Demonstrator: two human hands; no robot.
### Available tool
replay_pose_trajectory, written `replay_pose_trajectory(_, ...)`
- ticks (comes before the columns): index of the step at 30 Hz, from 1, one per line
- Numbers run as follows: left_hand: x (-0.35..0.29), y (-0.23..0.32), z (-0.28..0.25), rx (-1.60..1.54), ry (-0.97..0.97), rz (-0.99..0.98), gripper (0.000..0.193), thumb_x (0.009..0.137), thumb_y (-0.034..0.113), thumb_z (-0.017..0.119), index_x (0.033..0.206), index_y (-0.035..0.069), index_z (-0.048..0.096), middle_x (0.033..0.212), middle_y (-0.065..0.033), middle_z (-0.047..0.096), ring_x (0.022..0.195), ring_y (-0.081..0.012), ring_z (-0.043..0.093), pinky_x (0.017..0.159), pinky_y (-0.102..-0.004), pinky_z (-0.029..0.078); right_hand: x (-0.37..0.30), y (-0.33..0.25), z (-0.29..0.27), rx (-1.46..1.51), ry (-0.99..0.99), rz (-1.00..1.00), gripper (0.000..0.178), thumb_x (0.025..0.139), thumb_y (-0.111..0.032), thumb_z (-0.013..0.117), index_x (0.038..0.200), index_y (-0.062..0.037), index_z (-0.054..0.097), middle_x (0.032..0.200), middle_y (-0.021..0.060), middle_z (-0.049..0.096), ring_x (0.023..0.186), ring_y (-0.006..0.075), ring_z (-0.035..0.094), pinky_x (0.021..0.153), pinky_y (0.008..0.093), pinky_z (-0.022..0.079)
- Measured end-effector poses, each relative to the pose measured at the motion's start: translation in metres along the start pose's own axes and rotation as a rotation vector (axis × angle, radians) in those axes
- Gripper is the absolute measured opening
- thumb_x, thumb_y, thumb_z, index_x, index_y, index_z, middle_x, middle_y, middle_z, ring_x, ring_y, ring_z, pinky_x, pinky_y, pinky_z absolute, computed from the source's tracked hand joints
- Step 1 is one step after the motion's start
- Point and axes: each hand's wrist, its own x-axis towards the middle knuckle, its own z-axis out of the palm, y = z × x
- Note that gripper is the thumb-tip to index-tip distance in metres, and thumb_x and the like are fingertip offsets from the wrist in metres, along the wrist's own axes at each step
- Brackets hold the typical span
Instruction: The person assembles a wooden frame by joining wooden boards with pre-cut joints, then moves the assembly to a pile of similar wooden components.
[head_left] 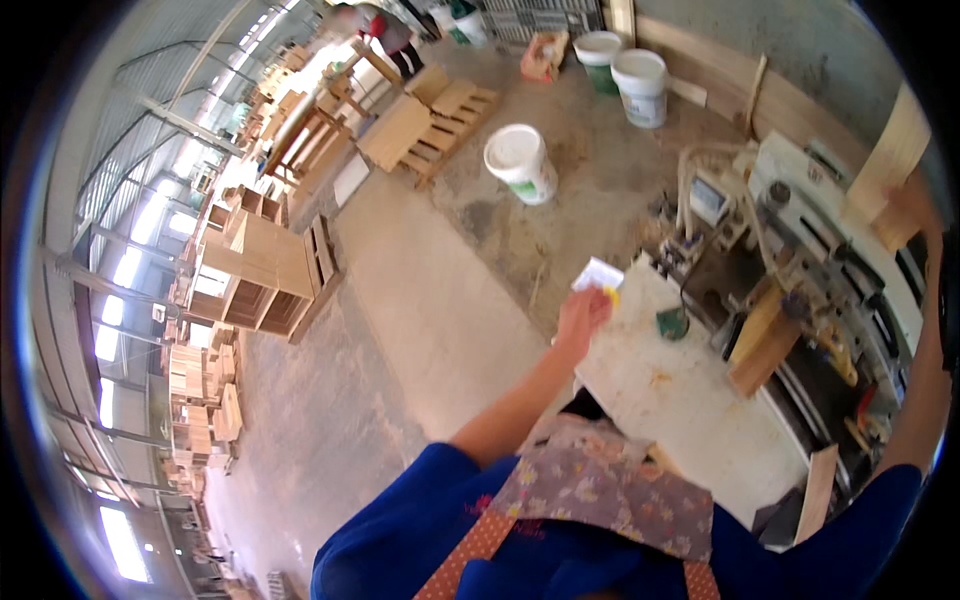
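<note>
My left hand [586, 314] is closed at the left end of a pale worktable [650, 370]. A small yellow thing [613, 297] shows at its fingers, its kind too small to make out. Beside these fingers lies a white sheet of paper [598, 272]. Far to the right, my right hand [912, 212] is closed on a light wooden board [893, 150] that stands up at a slant near the machine's fence [830, 210]. That hand is partly smeared and near the dark rim of the picture.
Woodworking machinery with a hose [690, 175] and a wood block [765, 335] fills the table's right side. White buckets [520, 165] stand on the floor ahead. Wooden cabinets [255, 260] and a pallet [455, 125] are at left; another person [390, 35] stands far off.
</note>
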Motion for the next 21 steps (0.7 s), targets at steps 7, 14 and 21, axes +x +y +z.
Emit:
replay_pose_trajectory(7, 0.125, -0.011, 0.034, -0.137, -0.072, 0.182, 0.066, 0.089, 0.049, 0.046, 0.14, 0.014, 0.025, 0.146, -0.0044, 0.021, 0.135, -0.018, 0.015, 0.109, -0.0364, 0.01, 0.004, -0.064, 0.013, -0.172, -0.034, 0.151, 0.058, 0.072, -0.018, 0.072, 0.121, 0.0007, 0.047, 0.112, 0.014, 0.059, 0.099, 0.0221, 0.058, 0.088, 0.035, 0.045)
replay_pose_trajectory(14, 0.083, 0.004, 0.139, 0.016, 0.038, -0.079, 0.09, 0.08, 0.065, 0.047, 0.146, 0.019, 0.005, 0.151, -0.0025, 0.012, 0.137, -0.0236, 0.012, 0.11, -0.0385, 0.007, -0.026, -0.16, -0.003, -0.534, -0.112, 0.464, 0.054, 0.063, -0.03, 0.077, 0.108, -0.0039, 0.061, 0.098, 0.0177, 0.064, 0.09, 0.0295, 0.061, 0.079, 0.0395, 0.047)
replay_pose_trajectory(21, 0.093, -0.008, 0.131, 0.148, 0.055, 0.028, 0.095, 0.075, 0.072, 0.045, 0.146, 0.02, 0.009, 0.152, -0.0008, 0.007, 0.138, -0.0223, 0.007, 0.11, -0.0407, 0.006, -0.027, -0.146, -0.001, -0.364, -0.05, 0.245, 0.059, 0.057, -0.028, 0.08, 0.108, -0.0057, 0.059, 0.099, 0.0156, 0.064, 0.092, 0.0291, 0.061, 0.079, 0.0382, 0.047)
